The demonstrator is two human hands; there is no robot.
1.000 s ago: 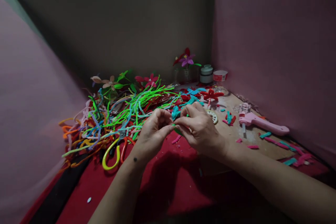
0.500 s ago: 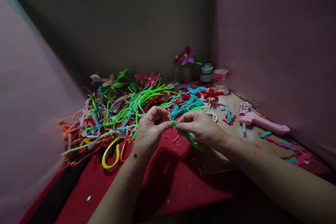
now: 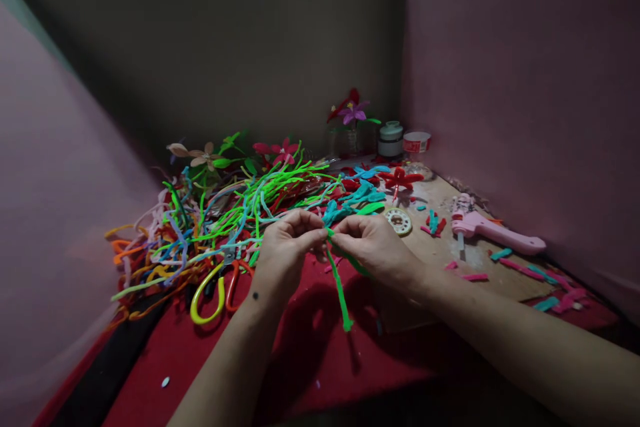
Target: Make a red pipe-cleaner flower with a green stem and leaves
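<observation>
Left hand [image 3: 290, 247] and right hand [image 3: 377, 250] pinch a green stem [image 3: 340, 290] over a red counter [image 3: 375, 380]; beyond the grip, dark wall [image 3: 240, 40], flowers [image 3: 353, 113] in a jar [image 3: 353, 141].

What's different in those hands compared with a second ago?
A green strand has swung into view, hanging down below the fingertips. The left hand and right hand still pinch green material. The pink tool and red flower stayed put.
</observation>
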